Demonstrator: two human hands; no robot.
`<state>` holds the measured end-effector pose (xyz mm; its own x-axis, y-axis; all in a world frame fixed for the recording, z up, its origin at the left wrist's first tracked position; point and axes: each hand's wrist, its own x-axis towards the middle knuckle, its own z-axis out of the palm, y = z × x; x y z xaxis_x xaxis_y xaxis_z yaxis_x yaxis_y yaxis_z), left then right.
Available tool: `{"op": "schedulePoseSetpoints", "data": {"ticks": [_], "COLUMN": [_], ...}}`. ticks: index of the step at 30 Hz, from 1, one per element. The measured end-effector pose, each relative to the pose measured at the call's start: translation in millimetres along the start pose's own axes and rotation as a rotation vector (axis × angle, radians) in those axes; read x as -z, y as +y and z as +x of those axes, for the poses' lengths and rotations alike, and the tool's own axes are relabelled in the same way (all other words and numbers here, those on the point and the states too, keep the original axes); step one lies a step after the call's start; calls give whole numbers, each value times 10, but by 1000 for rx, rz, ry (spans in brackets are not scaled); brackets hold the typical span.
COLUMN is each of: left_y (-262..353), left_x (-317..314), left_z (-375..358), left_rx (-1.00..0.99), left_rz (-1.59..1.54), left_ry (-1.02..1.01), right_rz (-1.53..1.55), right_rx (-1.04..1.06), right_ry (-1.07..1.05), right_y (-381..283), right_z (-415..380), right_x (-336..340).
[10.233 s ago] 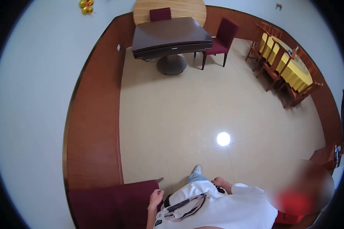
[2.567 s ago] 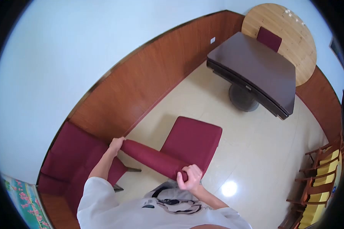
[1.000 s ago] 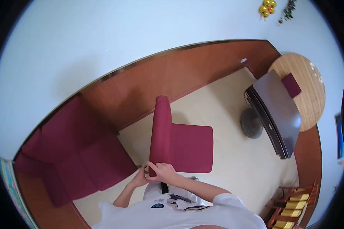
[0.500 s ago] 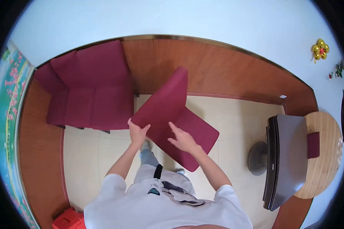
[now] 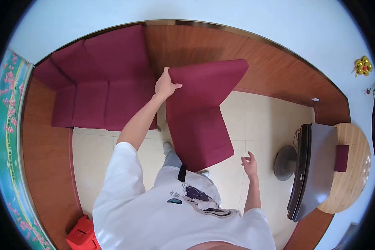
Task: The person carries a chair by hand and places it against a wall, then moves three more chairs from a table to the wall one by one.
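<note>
In the middle stands a maroon upholstered chair, its backrest towards the wood-panelled wall and its seat towards me. My left hand is closed on the upper left corner of the backrest, the thumb lying on its front face. My right hand hangs in the air to the right of the seat, apart from it, fingers loosely spread and holding nothing. Left of the chair are matching maroon seats side by side in a row. The chair's legs are hidden beneath the seat.
On the right, a dark flat-topped stack stands by a round grey base, with a round wooden tabletop behind it. A red plastic object sits at the lower left. Wood panelling lines the wall.
The chair has turned and moved nearer the row of seats and the wall. My left hand stays on its backrest corner. My right hand has moved away from the seat to the right.
</note>
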<state>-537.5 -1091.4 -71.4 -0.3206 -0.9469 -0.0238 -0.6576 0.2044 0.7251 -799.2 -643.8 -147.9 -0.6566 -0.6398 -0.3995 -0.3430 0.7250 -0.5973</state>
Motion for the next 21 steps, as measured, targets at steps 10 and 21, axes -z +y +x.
{"op": "schedulePoseSetpoints", "data": {"ticks": [10, 21], "left_y": [-897, -803], "left_x": [507, 529], "left_z": [347, 604], "left_rx": [112, 154], "left_rz": [-5, 202], "left_ry": [-44, -32], "right_rz": [-243, -768], "right_rx": [300, 941], "right_ry": [-15, -7], "right_y": [-1153, -4534], "right_z": [1169, 2395], "right_x": [-117, -861]}}
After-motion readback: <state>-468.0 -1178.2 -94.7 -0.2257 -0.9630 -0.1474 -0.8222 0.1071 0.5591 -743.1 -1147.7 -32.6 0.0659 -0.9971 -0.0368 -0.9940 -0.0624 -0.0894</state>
